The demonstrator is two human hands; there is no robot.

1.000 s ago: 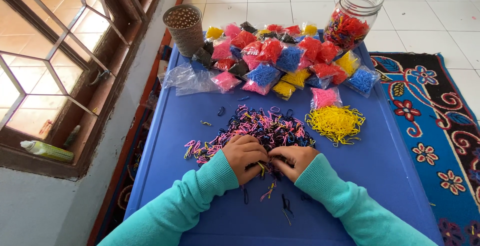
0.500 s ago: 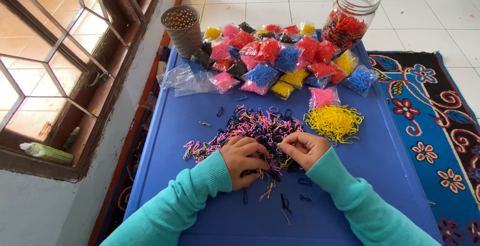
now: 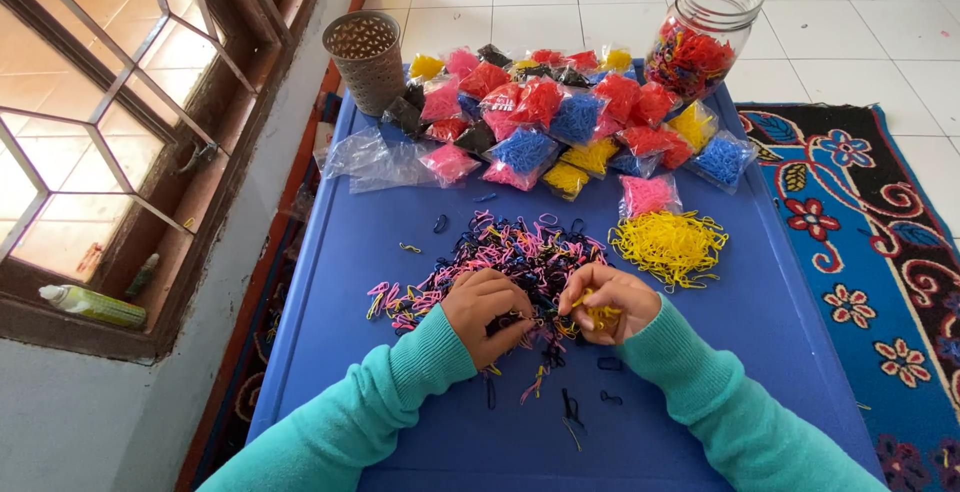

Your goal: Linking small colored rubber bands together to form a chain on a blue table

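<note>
Small clear plastic bags of red, pink, blue, yellow and black bands (image 3: pixel 560 117) lie heaped at the blue table's far end, with empty clear bags (image 3: pixel 375 160) at their left and one pink bag (image 3: pixel 648 195) nearer.

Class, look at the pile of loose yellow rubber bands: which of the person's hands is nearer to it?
Right. The right hand lies just beside the yellow pile; the left hand is farther away across the mixed bands.

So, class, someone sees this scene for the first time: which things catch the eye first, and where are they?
At the centre of the blue table lies a mixed pile of small bands, with the left hand and right hand at its near edge. A yellow heap lies to its right. Bright packets crowd the far end beside a glass jar.
</note>
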